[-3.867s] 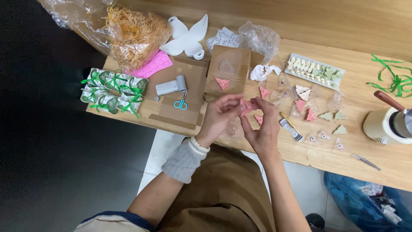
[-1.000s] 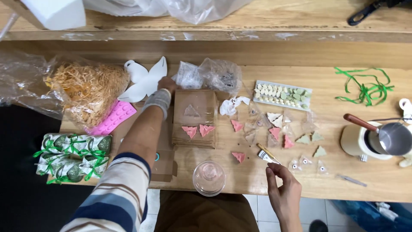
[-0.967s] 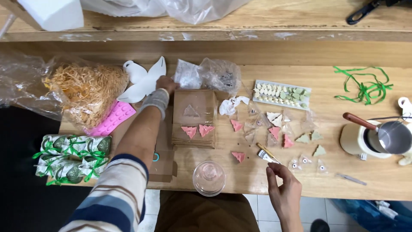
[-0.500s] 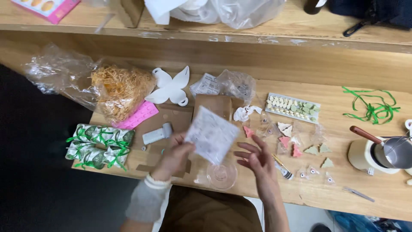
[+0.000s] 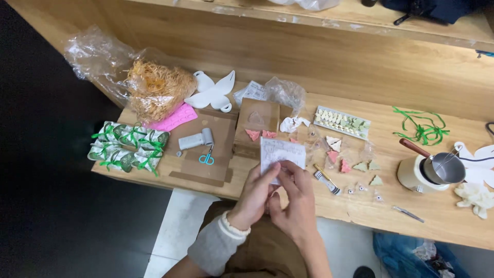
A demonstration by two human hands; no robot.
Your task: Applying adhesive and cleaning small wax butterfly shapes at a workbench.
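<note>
Both hands, left hand (image 5: 256, 195) and right hand (image 5: 294, 203), meet on a small clear bag (image 5: 280, 156) at the table's (image 5: 437, 221) near edge. Scissors (image 5: 207, 156) lie left of the fingers, a pen-like tool (image 5: 326, 180) just right, a cardboard box (image 5: 256, 123) beyond them.

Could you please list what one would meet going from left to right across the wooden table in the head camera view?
Green-ribboned packets → straw bundle → small scissors → clear bag held by the left hand and right hand → tray of small pieces → green ribbon → cream pot → white gloves.
</note>
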